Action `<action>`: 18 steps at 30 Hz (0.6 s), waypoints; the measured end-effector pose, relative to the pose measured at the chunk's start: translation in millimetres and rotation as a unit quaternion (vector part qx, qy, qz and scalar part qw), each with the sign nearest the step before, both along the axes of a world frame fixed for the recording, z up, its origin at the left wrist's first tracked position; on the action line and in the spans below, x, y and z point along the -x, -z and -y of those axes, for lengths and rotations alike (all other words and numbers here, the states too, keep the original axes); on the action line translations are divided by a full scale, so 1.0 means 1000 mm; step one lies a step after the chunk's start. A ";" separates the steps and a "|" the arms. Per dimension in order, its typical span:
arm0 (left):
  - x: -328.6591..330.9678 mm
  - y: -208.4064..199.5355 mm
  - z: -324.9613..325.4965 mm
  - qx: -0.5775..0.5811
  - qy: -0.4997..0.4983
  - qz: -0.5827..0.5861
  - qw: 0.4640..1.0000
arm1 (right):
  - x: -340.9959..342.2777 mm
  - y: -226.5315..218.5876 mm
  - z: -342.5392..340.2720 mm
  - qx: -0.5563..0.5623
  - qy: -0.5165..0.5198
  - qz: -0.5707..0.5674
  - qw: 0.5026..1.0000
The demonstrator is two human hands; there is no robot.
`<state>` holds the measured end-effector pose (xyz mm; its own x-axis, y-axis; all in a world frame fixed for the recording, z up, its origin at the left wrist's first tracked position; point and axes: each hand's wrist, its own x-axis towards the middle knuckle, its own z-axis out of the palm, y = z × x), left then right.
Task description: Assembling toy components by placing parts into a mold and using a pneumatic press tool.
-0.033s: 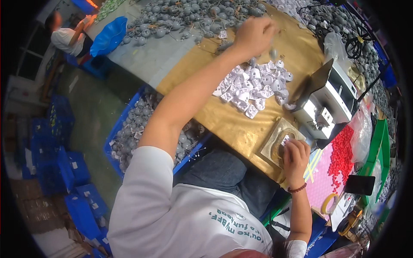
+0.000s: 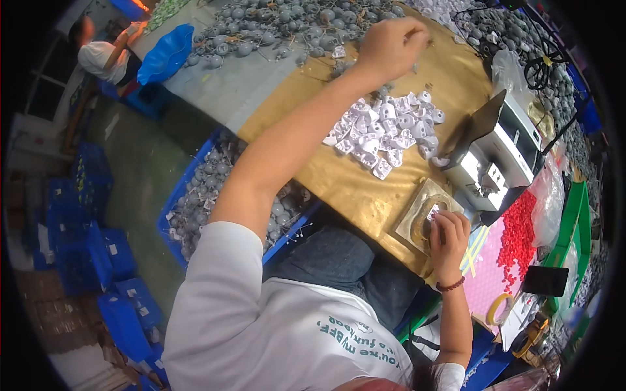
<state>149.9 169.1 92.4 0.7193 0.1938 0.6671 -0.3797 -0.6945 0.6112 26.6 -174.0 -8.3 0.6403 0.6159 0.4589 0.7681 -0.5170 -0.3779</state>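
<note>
My left hand (image 2: 396, 47) reaches far across the gold-covered table, fingers curled together; what they pinch is too small to make out. A small blurred grey shape (image 2: 415, 67) shows just below it, and I cannot tell whether the two are joined. Close to the near edge, my right hand (image 2: 448, 234) has its fingers closed on a small white plastic piece (image 2: 433, 210) at a square metal block (image 2: 409, 225) with an oval recess. Between both hands lies a pile of white plastic shells (image 2: 385, 130).
Grey balls with wires (image 2: 280, 26) are heaped at the far side. More fill a blue bin (image 2: 189, 195) below the table's left edge. A white box-shaped device (image 2: 489, 163) stands right of the shells. Red pieces (image 2: 518, 228) lie beyond it, near a tape roll (image 2: 499, 309).
My left hand has shifted slightly away from me, and the grey shape below it sits higher. My right hand stays at the metal block.
</note>
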 end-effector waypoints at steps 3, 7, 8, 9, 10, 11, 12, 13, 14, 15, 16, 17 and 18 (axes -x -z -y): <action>0.015 -0.030 0.028 0.013 0.048 0.122 0.991 | -0.001 0.001 0.000 0.010 -0.011 0.022 1.000; 0.054 -0.027 0.065 -0.172 0.101 0.149 0.968 | -0.001 -0.005 0.000 0.014 -0.008 0.009 1.000; 0.063 -0.021 0.074 -0.212 0.103 0.128 0.963 | 0.000 -0.003 0.001 -0.010 0.000 -0.018 1.000; 0.072 -0.013 0.082 -0.253 0.104 0.105 0.956 | -0.001 -0.002 0.005 -0.058 0.005 -0.059 0.997; 0.082 -0.007 0.090 -0.243 0.125 0.084 0.958 | -0.001 -0.001 0.009 -0.108 0.009 -0.098 0.989; 0.093 -0.002 0.098 -0.234 0.146 0.063 0.959 | -0.002 0.000 0.014 -0.161 0.014 -0.134 0.978; 0.103 0.002 0.105 -0.225 0.166 0.039 0.959 | -0.005 -0.007 0.013 -0.238 -0.005 -0.124 0.963; 0.110 0.007 0.111 -0.206 0.172 0.025 0.963 | -0.007 -0.016 0.009 -0.260 -0.023 -0.133 0.956; 0.116 0.010 0.117 -0.188 0.178 0.013 0.966 | -0.008 -0.026 0.004 -0.283 -0.044 -0.142 0.947; 0.121 0.012 0.123 -0.169 0.185 0.003 0.968 | -0.010 -0.035 -0.001 -0.304 -0.063 -0.151 0.939; 0.126 0.013 0.130 -0.124 0.192 -0.026 0.973 | -0.010 -0.039 -0.004 -0.286 -0.067 -0.178 0.939; 0.127 0.013 0.132 -0.092 0.195 -0.050 0.975 | -0.009 -0.043 -0.006 -0.267 -0.069 -0.206 0.939; 0.127 0.012 0.132 -0.060 0.198 -0.075 0.975 | -0.007 -0.049 -0.011 -0.285 -0.069 -0.250 0.923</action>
